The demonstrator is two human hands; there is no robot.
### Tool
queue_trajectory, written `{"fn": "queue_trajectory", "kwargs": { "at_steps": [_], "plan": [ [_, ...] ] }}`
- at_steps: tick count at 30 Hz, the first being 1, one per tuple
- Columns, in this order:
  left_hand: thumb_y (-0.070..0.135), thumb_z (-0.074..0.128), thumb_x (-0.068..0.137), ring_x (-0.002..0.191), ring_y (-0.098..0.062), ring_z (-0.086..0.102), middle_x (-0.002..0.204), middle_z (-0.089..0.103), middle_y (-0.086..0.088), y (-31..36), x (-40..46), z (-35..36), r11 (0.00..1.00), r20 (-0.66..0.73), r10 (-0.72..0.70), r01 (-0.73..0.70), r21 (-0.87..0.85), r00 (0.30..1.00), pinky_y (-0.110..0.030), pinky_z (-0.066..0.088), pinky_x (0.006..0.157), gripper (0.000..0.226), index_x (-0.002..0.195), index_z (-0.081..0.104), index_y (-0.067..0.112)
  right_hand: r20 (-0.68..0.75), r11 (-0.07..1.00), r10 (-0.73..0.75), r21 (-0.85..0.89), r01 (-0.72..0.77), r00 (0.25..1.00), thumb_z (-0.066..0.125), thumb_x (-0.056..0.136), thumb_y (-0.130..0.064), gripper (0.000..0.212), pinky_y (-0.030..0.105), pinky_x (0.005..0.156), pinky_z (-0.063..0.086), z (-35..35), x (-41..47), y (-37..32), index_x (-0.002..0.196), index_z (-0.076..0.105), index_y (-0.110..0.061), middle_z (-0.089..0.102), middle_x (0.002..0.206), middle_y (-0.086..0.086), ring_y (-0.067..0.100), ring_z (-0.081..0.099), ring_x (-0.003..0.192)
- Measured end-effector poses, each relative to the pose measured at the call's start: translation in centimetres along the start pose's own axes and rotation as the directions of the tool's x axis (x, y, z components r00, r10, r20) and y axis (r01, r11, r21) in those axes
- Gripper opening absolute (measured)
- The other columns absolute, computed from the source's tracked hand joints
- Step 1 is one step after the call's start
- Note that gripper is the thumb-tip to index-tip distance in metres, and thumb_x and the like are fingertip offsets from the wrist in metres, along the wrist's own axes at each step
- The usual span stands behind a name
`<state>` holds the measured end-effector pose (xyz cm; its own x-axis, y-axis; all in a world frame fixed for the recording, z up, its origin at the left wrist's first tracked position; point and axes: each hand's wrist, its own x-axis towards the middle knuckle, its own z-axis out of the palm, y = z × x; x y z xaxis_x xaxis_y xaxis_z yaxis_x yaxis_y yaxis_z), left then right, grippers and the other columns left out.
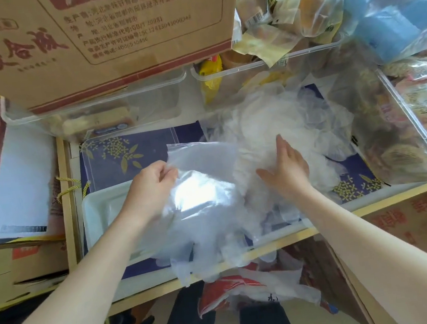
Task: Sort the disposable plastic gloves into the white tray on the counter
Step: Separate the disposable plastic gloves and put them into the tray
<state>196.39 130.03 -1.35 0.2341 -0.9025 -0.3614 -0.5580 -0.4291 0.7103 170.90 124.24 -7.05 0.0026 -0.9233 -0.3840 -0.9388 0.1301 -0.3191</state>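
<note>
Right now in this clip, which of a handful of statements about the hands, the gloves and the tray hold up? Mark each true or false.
1. The left hand pinches a thin clear plastic glove by its edge. True.
2. The right hand is clenched in an empty fist. False: its fingers are straight, lying on the loose pile of clear plastic gloves.
3. The shallow white plastic tray lies below the left hand. True.
4. The big brown cardboard box with red print sits inside the tray. False: it stands on a clear plastic bin at the back.
5. Both arms wear long sleeves. False: both forearms are bare.
</note>
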Motion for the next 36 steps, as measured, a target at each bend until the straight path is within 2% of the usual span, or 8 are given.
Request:
{"fn": "queue_trajectory", "kwargs": {
  "at_steps": [3,10,15,21,25,29,32,36],
  "plan": [
    [0.021,0.051,0.094,0.060,-0.015,0.042,0.063,0.049,0.002,-0.4,0.1,-0.1,1.000,0.017,-0.026,0.027,-0.009,1.000,-0.029,0.031,0.056,0.026,0.069,0.049,0.013,0.045,0.986,0.019,-0.165,-0.011,0.999,0.052,0.085,-0.055,0.083,0.047,0.110,0.017,1.0,1.1,0.7,0.148,0.008,-0.023,0.004,0.157,0.004,0.031,0.012,0.141],
    [0.020,0.054,0.092,0.085,-0.021,0.056,0.091,0.065,-0.007,-0.8,0.5,-0.9,0.987,0.019,-0.057,0.059,-0.148,0.998,-0.031,0.040,0.076,0.020,0.095,0.064,0.002,-0.273,0.964,-0.222,-0.206,0.169,0.936,0.055,0.090,-0.026,0.026,0.041,0.083,0.035,1.9,1.3,2.4,0.113,0.063,-0.016,0.054,0.124,0.014,0.038,0.048,0.105],
    [0.014,0.057,0.091,0.079,-0.013,0.053,0.087,0.061,-0.002,-0.1,0.5,-1.1,0.944,0.038,-0.073,0.082,-0.320,0.997,-0.021,0.042,0.072,0.014,0.091,0.064,0.002,-0.306,0.960,-0.276,-0.047,0.275,0.911,0.043,0.092,-0.032,0.038,0.042,0.080,0.042,0.1,1.4,3.3,0.104,0.071,-0.010,0.062,0.117,0.015,0.040,0.055,0.100],
    [0.010,0.054,0.091,0.087,-0.015,0.060,0.091,0.066,0.001,0.7,0.5,-3.1,0.906,0.108,-0.055,0.095,-0.413,0.993,-0.028,0.043,0.087,0.014,0.089,0.065,0.020,-0.007,0.797,-0.582,-0.203,0.569,0.813,0.036,0.086,-0.046,0.045,0.047,0.088,0.044,-1.3,-3.4,4.7,0.094,0.073,-0.022,0.064,0.117,0.005,0.033,0.056,0.108],
    [0.008,0.053,0.091,0.073,0.003,0.065,0.070,0.071,0.016,0.6,0.6,-3.5,0.887,0.085,-0.039,0.074,-0.455,0.996,-0.009,0.047,0.072,0.016,0.086,0.064,0.019,0.141,0.918,-0.394,0.023,0.395,0.908,0.032,0.079,-0.068,0.065,0.035,0.095,0.035,-1.0,-4.2,4.7,0.096,0.071,-0.019,0.056,0.128,0.000,0.022,0.047,0.118],
    [0.005,0.052,0.091,0.064,0.012,0.063,0.063,0.068,0.022,0.6,0.6,-2.5,0.871,0.079,-0.039,0.073,-0.486,0.996,-0.001,0.043,0.058,0.017,0.084,0.062,0.017,-0.172,0.986,-0.095,0.117,0.116,0.980,0.065,0.083,-0.039,0.043,0.039,0.094,0.037,-0.6,-2.0,3.6,0.113,0.056,-0.009,0.046,0.132,0.011,0.032,0.043,0.120],
    [0.005,0.050,0.093,0.063,0.015,0.060,0.063,0.067,0.026,0.2,0.8,-2.0,0.880,0.053,-0.050,0.069,-0.469,0.997,0.000,0.042,0.058,0.022,0.086,0.060,0.022,-0.077,0.985,0.099,0.148,-0.087,0.992,0.068,0.079,-0.040,0.065,0.041,0.095,0.041,-0.5,0.5,2.4,0.129,0.043,-0.007,0.040,0.133,0.013,0.034,0.043,0.120],
    [0.009,0.050,0.094,0.059,0.019,0.057,0.075,0.065,0.020,-0.2,0.5,-2.1,0.883,0.004,-0.077,0.070,-0.464,0.997,0.002,0.039,0.053,0.015,0.095,0.059,0.021,-0.032,0.964,0.218,0.164,-0.210,0.975,0.064,0.079,-0.022,0.045,0.034,0.076,0.043,-0.5,2.1,1.2,0.115,0.044,-0.004,0.047,0.117,0.013,0.034,0.055,0.102]
  ]
}}
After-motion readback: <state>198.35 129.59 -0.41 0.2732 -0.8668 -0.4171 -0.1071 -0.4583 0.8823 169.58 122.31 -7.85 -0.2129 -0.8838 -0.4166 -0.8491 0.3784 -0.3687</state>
